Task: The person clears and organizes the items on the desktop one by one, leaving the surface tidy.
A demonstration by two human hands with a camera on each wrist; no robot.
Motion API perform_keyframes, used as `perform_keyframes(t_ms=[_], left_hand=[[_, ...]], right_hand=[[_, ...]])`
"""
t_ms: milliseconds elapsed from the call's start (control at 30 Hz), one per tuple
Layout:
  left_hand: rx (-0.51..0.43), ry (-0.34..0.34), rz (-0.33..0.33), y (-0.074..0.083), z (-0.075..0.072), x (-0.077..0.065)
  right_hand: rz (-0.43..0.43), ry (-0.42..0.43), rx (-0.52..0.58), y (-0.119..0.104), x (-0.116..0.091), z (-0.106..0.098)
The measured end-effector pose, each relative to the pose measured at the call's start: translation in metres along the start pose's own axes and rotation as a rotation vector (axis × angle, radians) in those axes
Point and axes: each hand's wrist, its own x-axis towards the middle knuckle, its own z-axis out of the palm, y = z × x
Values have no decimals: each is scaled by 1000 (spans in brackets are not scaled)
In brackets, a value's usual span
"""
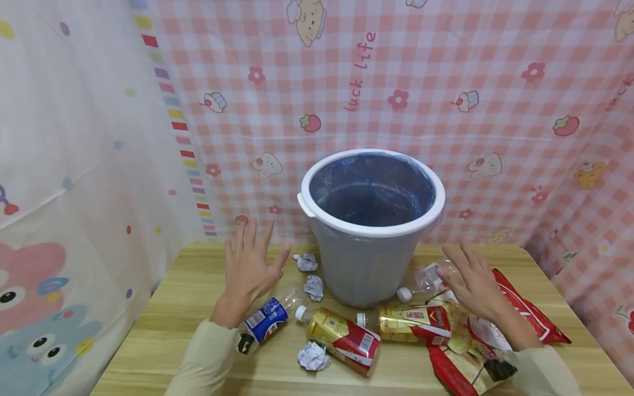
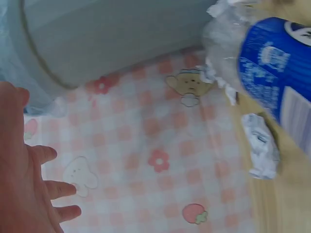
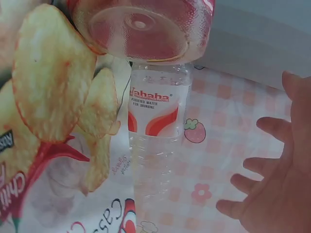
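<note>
My left hand [image 1: 247,275] hovers with fingers spread, holding nothing, left of a grey bin [image 1: 366,269] with a white rim. Nearest to it lies a clear bottle with a blue label [image 1: 267,319], partly hidden by the wrist. My right hand [image 1: 477,286], also spread and holding nothing, is over a clear water bottle [image 1: 430,279] and chip bags [image 1: 458,360]. In the right wrist view, the water bottle [image 3: 155,104] and a chip bag [image 3: 53,73] appear apart from that hand [image 3: 277,174]. Two bottles with gold and red labels [image 1: 342,336] lie in front of the bin.
Crumpled paper balls [image 1: 313,356] lie on the wooden table [image 1: 163,330], two of them beside the bin's left side. A red bag edge [image 1: 537,316] sticks out at the right. Behind the table hangs a pink checked cloth [image 1: 396,71]. A blue liner [image 1: 366,170] covers the bin's inside.
</note>
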Motion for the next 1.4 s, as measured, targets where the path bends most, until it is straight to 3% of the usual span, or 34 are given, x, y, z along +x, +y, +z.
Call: perform_keyframes(t_ms=[167,367,767,1067,1300,1400], left_hand=[[-79,76,33,6,-10,7],[-215,105,68,15,-20,14],[-469,91,36,33,-36,30],[-625,27,6,47,-45,41],[-735,37,24,57,-46,50],[-762,36,18,60,-45,54]], right_hand=[[-4,-18,100,0,-4,2],[-13,-46,174,1,-13,4],[-35,-99,253,0,-27,3],[-11,-242,383,9,-30,3],[-46,-317,533,15,-30,7],[-15,-348,564,16,-31,7]])
